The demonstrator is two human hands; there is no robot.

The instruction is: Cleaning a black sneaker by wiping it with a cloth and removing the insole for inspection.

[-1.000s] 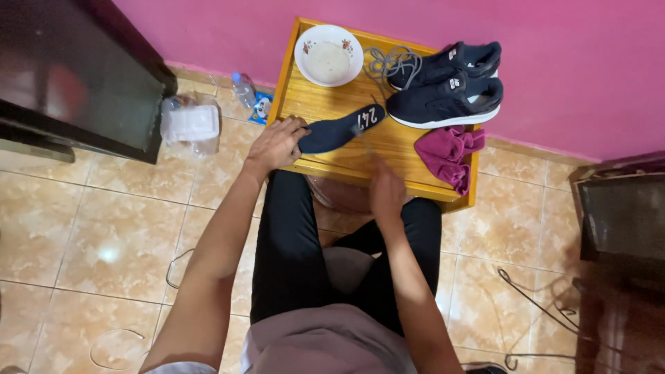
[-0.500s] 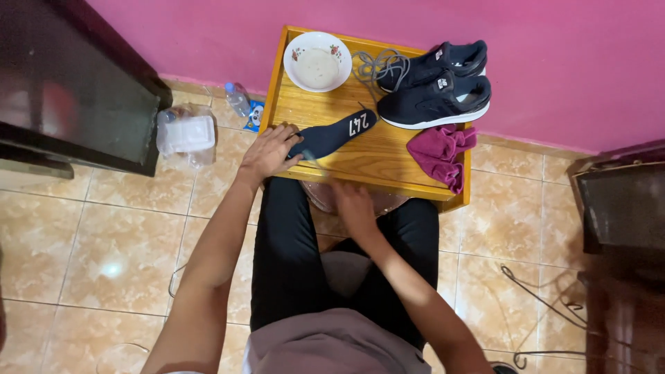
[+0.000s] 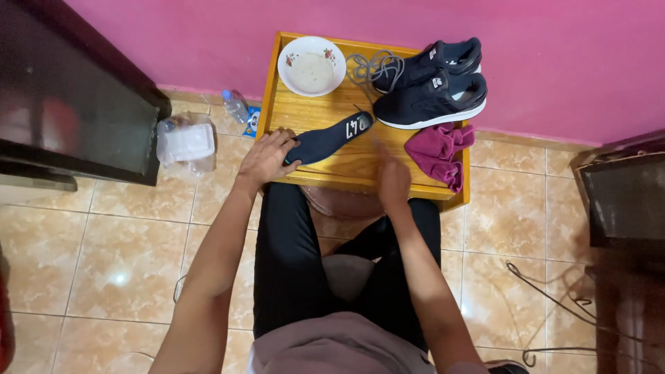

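A dark blue shoe insole lies on a small yellow wooden table. My left hand grips its near end at the table's front left corner. My right hand hovers blurred over the table's front edge, fingers together, holding nothing I can see. Behind the insole stand two dark sneakers with white soles, their grey laces loose beside them. A magenta cloth is crumpled at the right of the table. A white bowl holds pale liquid at the back left.
A dark cabinet stands at the left, a plastic container and a small bottle on the tiled floor beside it. Dark furniture and loose cables are at the right. The pink wall backs the table.
My right hand has risen from below the table's front edge up over its top. My left hand has stayed on the insole, which has shifted slightly.
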